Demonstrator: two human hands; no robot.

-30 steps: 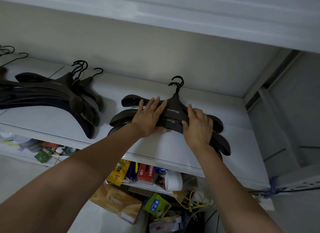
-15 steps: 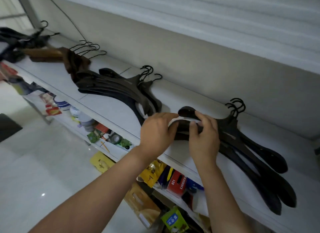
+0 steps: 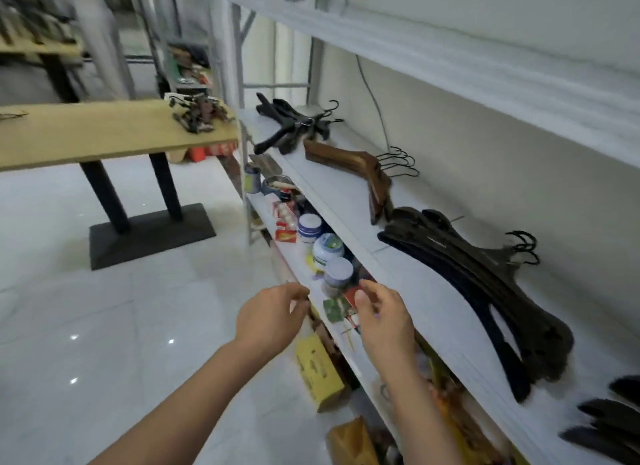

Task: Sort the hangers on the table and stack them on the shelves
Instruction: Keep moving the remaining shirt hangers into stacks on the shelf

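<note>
Head view, sorting partly done. Four groups of hangers lie flat on the white shelf [image 3: 332, 191], hooks toward the wall:

- a black hanger stack [image 3: 291, 128] at the far end
- a brown wooden hanger stack [image 3: 349, 159] just beside it
- a large dark hanger stack [image 3: 478, 284] nearer the viewer
- a fourth dark stack [image 3: 609, 426], cut off at the lower right edge

The groups are set apart from one another, each apparently of one kind.

The left hand [image 3: 273, 317] and right hand [image 3: 384, 321] hang in front of the shelf edge. Their fingers are loosely curled and hold nothing, and neither touches a hanger.

On the wooden table [image 3: 86, 132], well apart from the hands, sits a small tangled pile [image 3: 197, 113]. It is too blurred to name surely, though it is probably the hangers not yet sorted.

Judged from this, most of the work is finished. What is left is to fetch that pile and give it a place on the shelf. The jars [image 3: 322, 250] on the lower shelf play no part in the task.
</note>
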